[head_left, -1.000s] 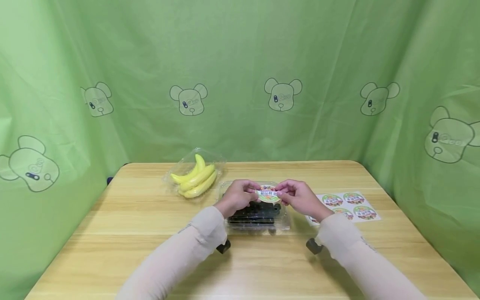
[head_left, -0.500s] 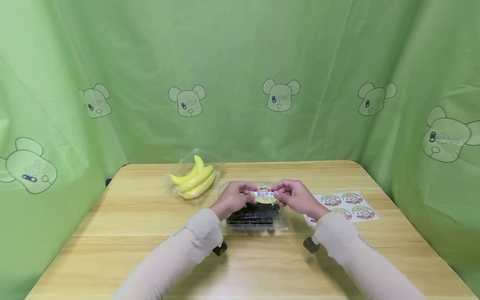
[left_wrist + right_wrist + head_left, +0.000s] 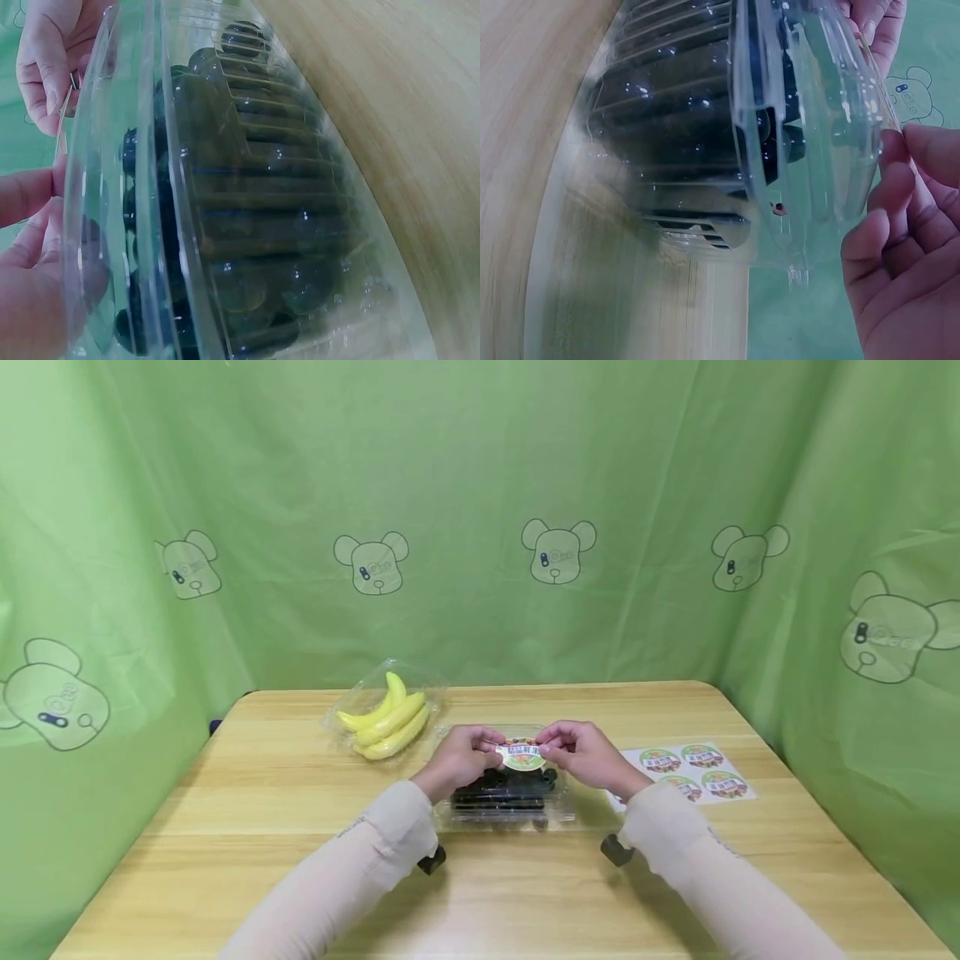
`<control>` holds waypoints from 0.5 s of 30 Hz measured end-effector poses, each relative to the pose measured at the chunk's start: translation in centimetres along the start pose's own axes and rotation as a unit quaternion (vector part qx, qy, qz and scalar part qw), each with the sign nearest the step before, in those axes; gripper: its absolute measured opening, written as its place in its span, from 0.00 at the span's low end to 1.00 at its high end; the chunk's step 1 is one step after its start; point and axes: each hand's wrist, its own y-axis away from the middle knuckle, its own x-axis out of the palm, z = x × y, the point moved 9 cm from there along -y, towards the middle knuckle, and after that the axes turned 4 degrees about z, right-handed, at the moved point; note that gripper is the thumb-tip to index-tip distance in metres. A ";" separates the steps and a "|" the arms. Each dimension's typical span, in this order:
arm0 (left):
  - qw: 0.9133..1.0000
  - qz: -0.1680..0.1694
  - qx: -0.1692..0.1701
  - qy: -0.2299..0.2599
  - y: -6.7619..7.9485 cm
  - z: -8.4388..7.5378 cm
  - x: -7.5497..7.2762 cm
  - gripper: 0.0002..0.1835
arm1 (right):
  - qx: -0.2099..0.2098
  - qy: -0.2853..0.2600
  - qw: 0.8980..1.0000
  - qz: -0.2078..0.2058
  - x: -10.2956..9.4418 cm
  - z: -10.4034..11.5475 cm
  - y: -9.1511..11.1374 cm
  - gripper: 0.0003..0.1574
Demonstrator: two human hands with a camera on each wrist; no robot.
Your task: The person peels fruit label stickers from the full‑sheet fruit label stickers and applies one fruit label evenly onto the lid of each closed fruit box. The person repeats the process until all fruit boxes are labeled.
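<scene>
A round printed sticker [image 3: 522, 754] is pinched at its left edge by my left hand [image 3: 459, 762] and at its right edge by my right hand [image 3: 588, 756]. It lies over the lid of a clear plastic clamshell box [image 3: 561, 816] holding dark round fruit [image 3: 495, 781]. Both wrist views show the sticker edge-on, close along the lid [image 3: 94, 157]; whether it touches cannot be told. In the left wrist view, thumb and fingers [image 3: 26, 199] meet at the edge. The right wrist view shows the right thumb [image 3: 934, 150] against the sticker's other end.
Yellow bananas [image 3: 393, 727] sit in another clear plastic container [image 3: 339, 706] at the back left. A white sheet of round stickers [image 3: 742, 767] lies to the right of the box. Black wrist-worn pieces [image 3: 432, 859] hang below the sleeves. Green curtains surround the wooden table [image 3: 247, 827].
Both hands have shifted the sticker slightly left and a little nearer over the box lid. The head view has drifted slightly; the box, bananas and sticker sheet stay in place.
</scene>
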 end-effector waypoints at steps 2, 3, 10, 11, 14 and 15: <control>1.000 -0.001 0.002 -0.001 0.0 -0.1 -0.1 0.11 | -0.006 0.006 1.000 -0.003 0.1 0.1 -0.1 0.11; 1.000 -0.001 0.004 -0.001 0.1 -0.1 -0.1 0.11 | -0.010 0.010 1.000 -0.004 0.1 0.2 -0.2 0.11; 0.999 -0.007 0.024 -0.023 0.2 -0.4 -0.4 0.11 | -0.024 0.032 0.999 -0.008 0.4 0.5 -0.4 0.10; 0.999 -0.008 0.025 -0.026 0.2 -0.4 -0.5 0.11 | -0.026 0.035 0.999 -0.008 0.5 0.6 -0.4 0.10; 0.999 -0.013 0.027 -0.037 0.2 -0.4 -0.6 0.11 | -0.033 0.034 0.999 -0.007 0.6 0.9 -0.4 0.11; 0.999 -0.014 0.027 -0.041 0.3 -0.4 -0.7 0.11 | -0.035 0.034 0.999 -0.006 0.7 0.9 -0.4 0.12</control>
